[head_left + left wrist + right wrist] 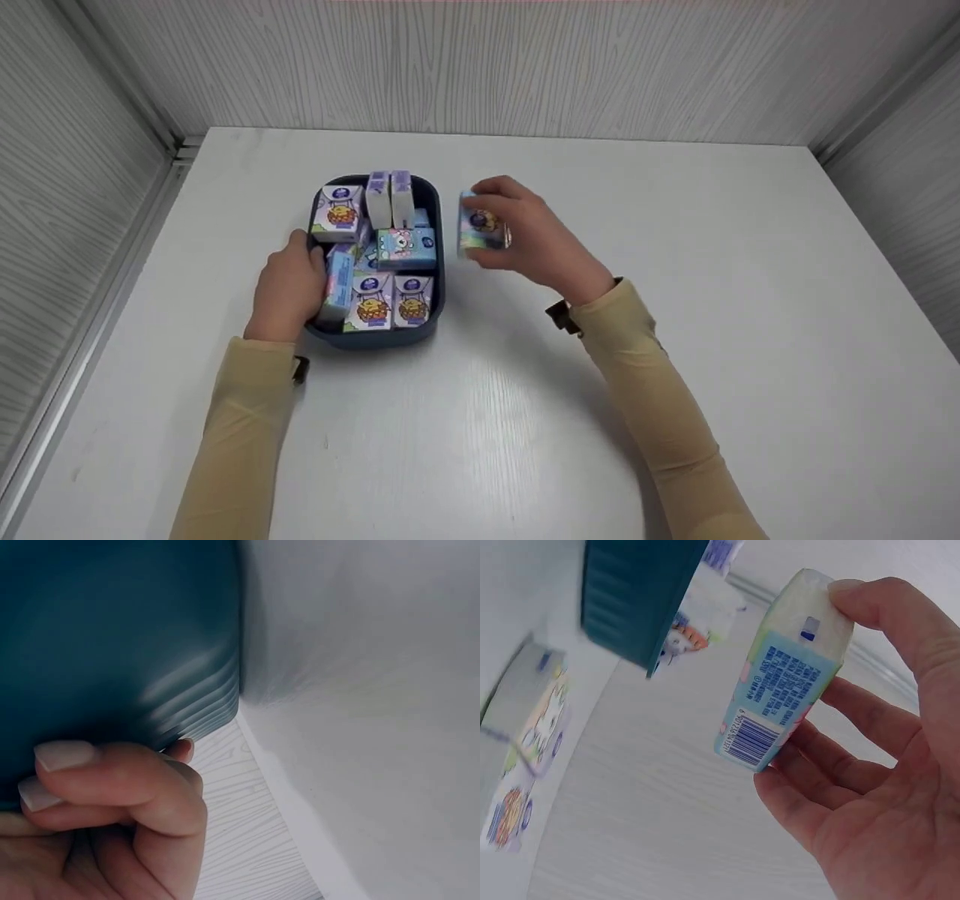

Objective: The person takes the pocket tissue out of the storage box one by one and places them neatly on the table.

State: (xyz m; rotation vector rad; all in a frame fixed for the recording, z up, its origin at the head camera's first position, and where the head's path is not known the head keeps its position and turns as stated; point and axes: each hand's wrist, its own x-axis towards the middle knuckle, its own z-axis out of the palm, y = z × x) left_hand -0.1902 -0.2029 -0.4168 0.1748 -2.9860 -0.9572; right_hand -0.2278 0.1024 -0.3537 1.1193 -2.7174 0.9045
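Observation:
A dark blue plastic basket point(375, 339) stands left of centre on the table, filled with small tissue packs. My left hand point(289, 285) grips the basket's left side, its thumb over the rim; in the left wrist view the curled fingers point(112, 780) lie against the ribbed outer wall. My right hand point(536, 236) holds a light blue tissue pack point(784, 675) just right of the basket, pinched between thumb and fingers. The barcode and blue printed side of this pack show in the right wrist view.
Inside the basket, a white and purple pack point(337, 214) lies at the back left beside two upright packs point(390, 199). Nearer are a blue pack point(406, 249) and two white packs point(369, 304). The white table point(675, 247) meets a wood-grained panel point(495, 67) behind.

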